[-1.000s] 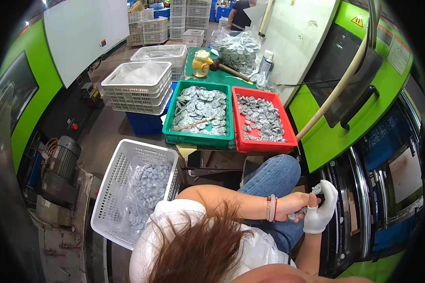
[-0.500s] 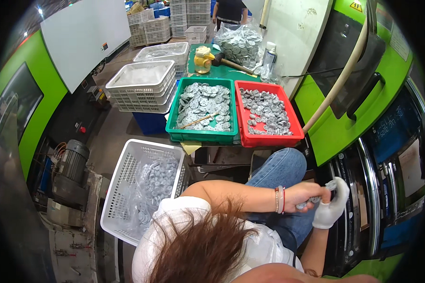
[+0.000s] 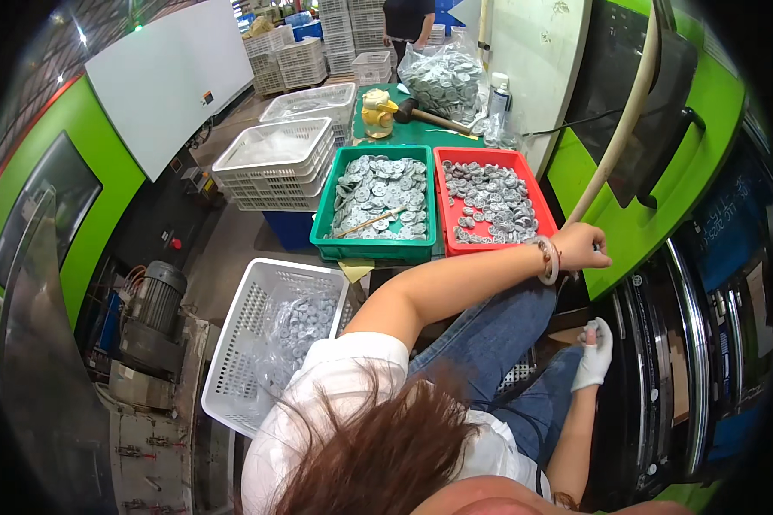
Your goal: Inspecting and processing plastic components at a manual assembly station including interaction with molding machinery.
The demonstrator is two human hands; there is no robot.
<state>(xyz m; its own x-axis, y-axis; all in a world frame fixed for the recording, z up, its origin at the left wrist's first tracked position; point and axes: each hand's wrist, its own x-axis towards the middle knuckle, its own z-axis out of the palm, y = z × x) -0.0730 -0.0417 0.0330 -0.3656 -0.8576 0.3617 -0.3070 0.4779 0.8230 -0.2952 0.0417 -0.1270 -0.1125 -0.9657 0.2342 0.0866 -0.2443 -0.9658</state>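
Observation:
My bare left hand (image 3: 582,247), with bracelets at its wrist, is raised beside the right corner of the red bin (image 3: 442,197), close to a long wooden pole (image 3: 614,159). Its fingers are curled closed, and what they hold, if anything, cannot be made out. Lower down, over my jeans, my right hand (image 3: 593,356) wears a white glove with bare fingertips showing. It is closed around small grey round pieces (image 3: 592,327). Many similar grey pieces (image 3: 494,193) lie in the red bin. Flat grey discs (image 3: 378,190) and a thin stick fill the green bin (image 3: 374,250).
A white basket (image 3: 232,360) with a plastic bag of grey pieces stands at my left. Stacked white crates (image 3: 275,176) are behind it. On the green table are a mallet (image 3: 429,116), a yellow-topped jar (image 3: 377,113), a spray can and a full clear bag (image 3: 442,77). Machinery flanks both sides.
My left hand has parted from the gloved hand and moved up and forward toward the red bin's right corner. My right hand has dropped slightly, still holding pieces. The view has shifted a little.

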